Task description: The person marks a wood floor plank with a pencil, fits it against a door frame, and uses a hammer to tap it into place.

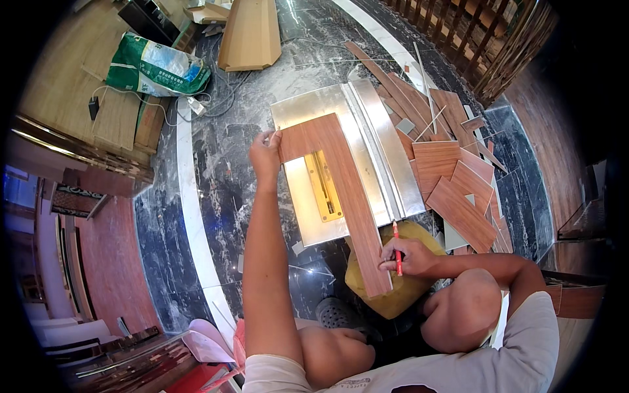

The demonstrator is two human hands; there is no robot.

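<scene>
An L-shaped wood-grain plank lies across a silver metal saw table. Its long leg reaches past the table's near edge towards me. My left hand pinches the end of the short leg at the far left. Held in my right hand is a red pencil, its tip pointing away from me. That hand rests by the right edge of the plank's near end. Inside the L, a yellow slotted insert plate shows in the table. Along the right runs a metal fence.
Plank offcuts pile up right of the saw table. A yellow rounded object sits under the plank's near end. Farther left are a green-and-white bag and loose cables; an open cardboard box lies at the back.
</scene>
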